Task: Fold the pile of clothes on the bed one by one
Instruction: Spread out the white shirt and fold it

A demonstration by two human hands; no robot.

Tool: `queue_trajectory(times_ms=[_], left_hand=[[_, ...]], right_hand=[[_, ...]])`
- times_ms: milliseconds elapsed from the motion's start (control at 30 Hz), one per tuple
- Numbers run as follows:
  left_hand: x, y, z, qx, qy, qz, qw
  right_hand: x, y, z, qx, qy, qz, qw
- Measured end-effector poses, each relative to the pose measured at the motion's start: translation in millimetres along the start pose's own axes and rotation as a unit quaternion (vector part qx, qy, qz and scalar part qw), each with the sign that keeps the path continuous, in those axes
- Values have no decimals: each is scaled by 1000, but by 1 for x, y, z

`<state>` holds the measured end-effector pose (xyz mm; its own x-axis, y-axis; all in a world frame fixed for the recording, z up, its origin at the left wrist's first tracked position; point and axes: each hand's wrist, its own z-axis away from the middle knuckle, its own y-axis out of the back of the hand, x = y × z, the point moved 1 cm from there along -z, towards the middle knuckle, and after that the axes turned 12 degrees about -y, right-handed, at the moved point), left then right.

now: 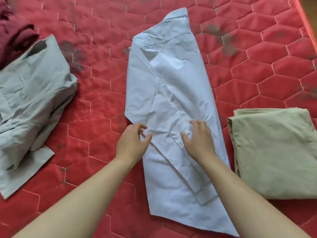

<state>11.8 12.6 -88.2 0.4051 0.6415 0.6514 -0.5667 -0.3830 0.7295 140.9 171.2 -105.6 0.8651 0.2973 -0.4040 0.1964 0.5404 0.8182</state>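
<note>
A white shirt (171, 93) lies in the middle of the red quilted bed (103, 83), its sides folded in to make a long narrow strip with the collar at the far end. My left hand (133, 143) rests at the strip's left edge, fingers loosely bent and touching the cloth. My right hand (199, 136) lies spread on the shirt's middle, fingers slightly curved and pressing on the fabric. Neither hand grips anything.
A grey-green shirt pile (32, 100) sits at the left, with dark red clothes (13, 35) behind it. A folded beige garment (276, 152) lies at the right. The bed's edge runs along the far right (307, 19).
</note>
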Motion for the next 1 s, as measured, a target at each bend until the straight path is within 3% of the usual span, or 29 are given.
queue_trajectory(times_ms=[233, 333, 433, 533, 800, 1000], left_hand=[[-18, 4, -34, 59, 39, -16, 997], [-11, 1, -39, 30, -6, -50, 998], [-7, -2, -42, -25, -60, -96, 993], [-6, -7, -39, -40, -43, -88, 994], [-3, -34, 19, -35, 7, -47, 998], [1, -48, 72, -76, 35, -19, 996]], right_hand=[[-4, -17, -10, 5, -18, -38, 999], [29, -3, 17, 44, -100, -60, 992], [55, 1, 43, 6, -155, -62, 986], [62, -3, 54, -44, -140, -30, 989], [65, 2, 62, -31, -119, -84, 989], [94, 1, 103, -18, -140, -43, 989]])
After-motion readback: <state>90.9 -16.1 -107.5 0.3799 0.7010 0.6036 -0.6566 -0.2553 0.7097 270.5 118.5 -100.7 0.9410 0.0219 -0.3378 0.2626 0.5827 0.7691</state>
